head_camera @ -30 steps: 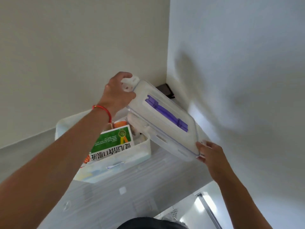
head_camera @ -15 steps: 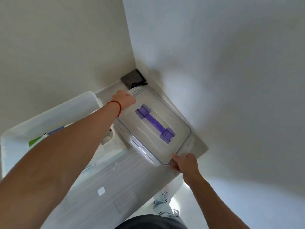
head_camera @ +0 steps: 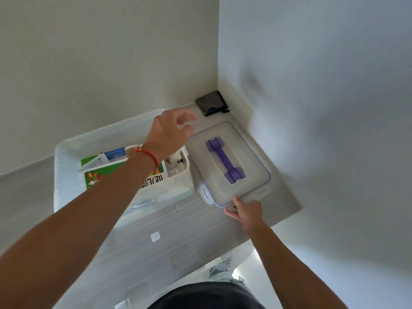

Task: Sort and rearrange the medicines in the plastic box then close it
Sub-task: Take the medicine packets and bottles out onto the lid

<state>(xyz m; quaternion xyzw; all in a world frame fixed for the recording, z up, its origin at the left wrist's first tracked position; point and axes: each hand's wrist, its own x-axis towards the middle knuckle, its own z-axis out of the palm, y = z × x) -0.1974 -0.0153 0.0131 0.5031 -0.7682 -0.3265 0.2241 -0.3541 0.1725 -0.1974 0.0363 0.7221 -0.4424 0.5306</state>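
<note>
the lid (head_camera: 229, 163) lay flat on the pale bench (head_camera: 283, 192), right in the corner where the two walls met, its purple handle (head_camera: 224, 162) facing up and running diagonally across the top. the right hand (head_camera: 246, 211) was at the lid's near corner, thumb on the blue-edged rim and fingers (head_camera: 230, 214) curled under the corner, pinching it. the left hand (head_camera: 169, 134) hung in the air above the far edge of the open plastic box (head_camera: 66, 157), just left of the lid and touching nothing, its fingers loosely bent and a little spread, blurred at the tips. a red string bracelet (head_camera: 149, 155) circled that wrist. the plastic box sat beside the lid on the bench, translucent white and uncovered, and inside it a smaller white inner tray (head_camera: 180, 175) held the medicines: a green and white medicine carton (head_camera: 100, 175) with printed characters lying flat, partly hidden under the left forearm, a blue and white packet (head_camera: 114, 153) tucked behind it, and a few small items in the tray's right compartment too small to make out. a dark flat object (head_camera: 210, 102) rested in the very corner of the bench beyond the lid, apart from it. a small white sticker (head_camera: 155, 237) showed on the ribbed surface in front of the box, nearer the person.
</note>
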